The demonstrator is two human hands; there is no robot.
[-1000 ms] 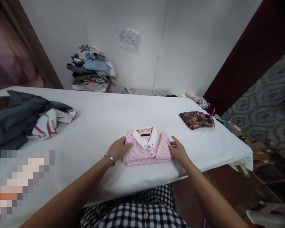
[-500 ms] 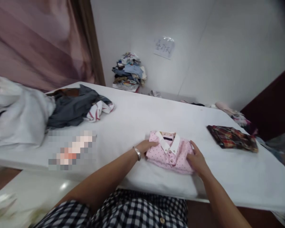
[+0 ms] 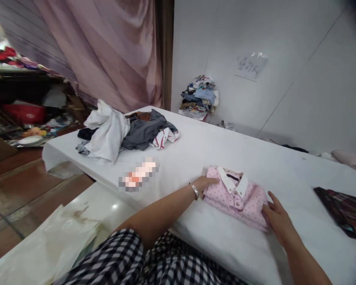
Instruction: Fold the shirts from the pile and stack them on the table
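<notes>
Pink shirt (image 3: 237,198), flat hands (image 3: 206,184) flanking

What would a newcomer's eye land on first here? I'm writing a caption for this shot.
The folded pink dotted shirt with its white collar, lying near the front edge of the white table, flanked by the left hand and the right hand, each touching one side. Next, the heap of clothes at the table's far left end.

Folded shirts: two, pink shirt (image 3: 237,198) and plaid shirt (image 3: 342,211) right of it
Clothes piles: two (both beyond pink shirt)
Hands: two
</notes>
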